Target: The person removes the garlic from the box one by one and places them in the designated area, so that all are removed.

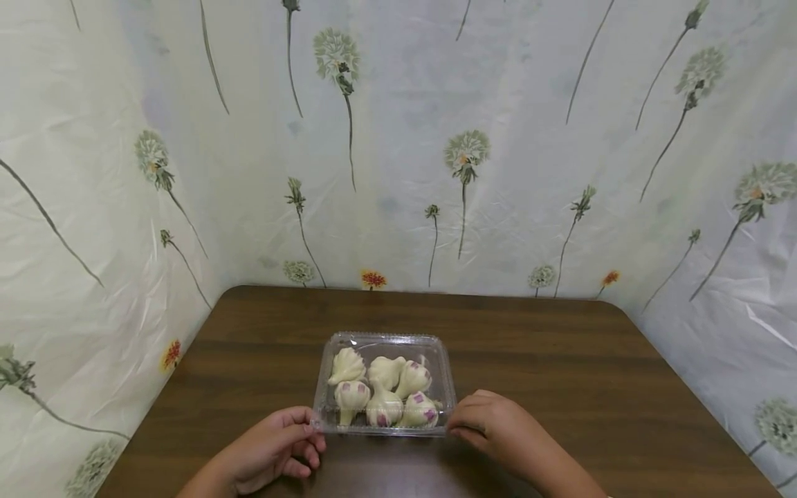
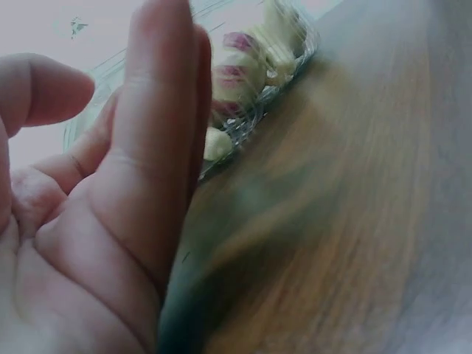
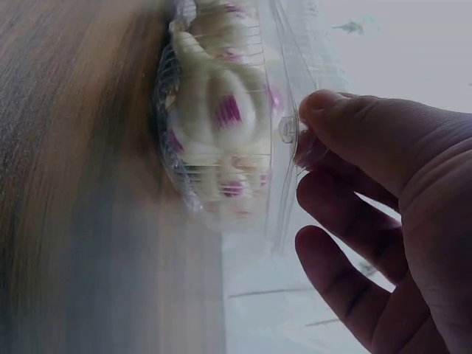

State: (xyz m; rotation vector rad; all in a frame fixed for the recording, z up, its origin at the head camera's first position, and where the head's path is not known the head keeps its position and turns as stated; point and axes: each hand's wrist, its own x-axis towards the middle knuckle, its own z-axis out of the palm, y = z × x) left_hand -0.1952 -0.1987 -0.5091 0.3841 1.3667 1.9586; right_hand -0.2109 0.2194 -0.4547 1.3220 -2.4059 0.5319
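Observation:
A clear plastic clamshell box (image 1: pixel 386 337) lies on the table, with its lid over several pale garlic bulbs (image 1: pixel 385 407) with purple patches. At the box's near left corner is my left hand (image 1: pixel 274 443), thumb and index finger at the corner and the other fingers loosely bent below it. The left wrist view shows this hand (image 2: pixel 140 177) close up, covering part of the box. My right hand (image 1: pixel 498 429) pinches the rim at the near right corner between thumb and index finger. In the right wrist view, the box's layered rim edges (image 3: pixel 284 147) meet these fingertips.
The dark brown wooden table (image 1: pixel 548 360) extends around the box on all sides, with rounded far corners. Behind it and at both sides hangs a pale sheet (image 1: pixel 398 138) printed with dandelions.

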